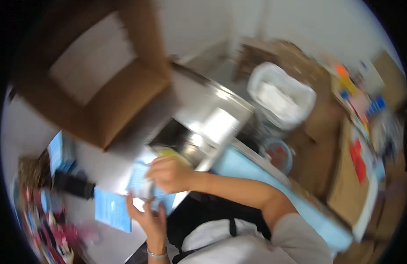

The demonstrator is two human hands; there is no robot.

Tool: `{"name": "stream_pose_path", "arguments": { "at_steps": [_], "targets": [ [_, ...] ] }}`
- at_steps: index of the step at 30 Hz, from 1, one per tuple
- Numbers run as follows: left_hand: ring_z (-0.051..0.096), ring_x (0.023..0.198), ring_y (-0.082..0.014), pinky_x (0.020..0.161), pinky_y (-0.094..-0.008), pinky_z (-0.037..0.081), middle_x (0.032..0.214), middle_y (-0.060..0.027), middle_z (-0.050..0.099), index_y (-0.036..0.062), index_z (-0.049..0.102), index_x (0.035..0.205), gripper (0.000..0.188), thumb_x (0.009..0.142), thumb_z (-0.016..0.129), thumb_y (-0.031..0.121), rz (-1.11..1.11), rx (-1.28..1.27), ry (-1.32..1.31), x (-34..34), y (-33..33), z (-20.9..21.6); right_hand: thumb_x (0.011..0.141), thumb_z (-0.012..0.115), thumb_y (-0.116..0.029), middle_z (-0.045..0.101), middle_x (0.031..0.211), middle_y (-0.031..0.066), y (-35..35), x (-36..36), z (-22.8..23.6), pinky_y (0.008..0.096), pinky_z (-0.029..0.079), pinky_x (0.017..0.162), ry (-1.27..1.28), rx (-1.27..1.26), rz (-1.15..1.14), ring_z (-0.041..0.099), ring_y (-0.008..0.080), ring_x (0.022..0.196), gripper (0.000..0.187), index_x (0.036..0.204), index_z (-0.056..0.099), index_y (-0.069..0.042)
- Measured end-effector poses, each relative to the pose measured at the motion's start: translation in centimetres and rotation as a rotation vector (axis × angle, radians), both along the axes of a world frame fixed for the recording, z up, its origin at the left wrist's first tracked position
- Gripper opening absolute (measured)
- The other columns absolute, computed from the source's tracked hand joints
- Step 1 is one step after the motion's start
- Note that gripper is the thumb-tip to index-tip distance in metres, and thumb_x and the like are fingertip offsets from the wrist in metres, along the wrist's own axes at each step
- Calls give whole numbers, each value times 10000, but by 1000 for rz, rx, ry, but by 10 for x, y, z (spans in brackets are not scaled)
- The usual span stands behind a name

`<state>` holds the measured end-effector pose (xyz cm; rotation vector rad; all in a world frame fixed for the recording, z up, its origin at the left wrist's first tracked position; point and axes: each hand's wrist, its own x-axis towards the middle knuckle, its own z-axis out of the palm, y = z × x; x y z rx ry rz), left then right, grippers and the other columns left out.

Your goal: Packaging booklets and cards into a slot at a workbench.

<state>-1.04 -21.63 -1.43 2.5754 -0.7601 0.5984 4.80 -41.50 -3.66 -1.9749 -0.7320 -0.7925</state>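
Observation:
Motion blur softens the picture. My left hand, with a bracelet at the wrist, has its thumb and fingers closed around a small silvery-white object whose kind I cannot make out. Just above it, my right hand is curled with its fingertips bent in; what they pinch is hidden. Under and beside both hands lie blue printed sheets. Another blue printed sheet rests flat on the metal table, left of my left hand.
A large open cardboard box stands at the far left of the table. Beyond my right hand are a dark shiny item and a white sheet. A black object lies left. A lined white bin stands off the table's right.

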Motion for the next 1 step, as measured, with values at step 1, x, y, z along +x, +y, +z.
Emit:
{"name": "stream_pose_path", "arguments": {
  "at_steps": [1],
  "targets": [
    [403,1351,-430,1101,-531,313,1482,-220,416,64,565,1185,482,755,777,123,-121,-76,157,6,12,-1,635,674,-54,729,915,128,14,22,10,405,516,943,-35,0,102,683,292,929,232,860,730,-40]
  ]
}}
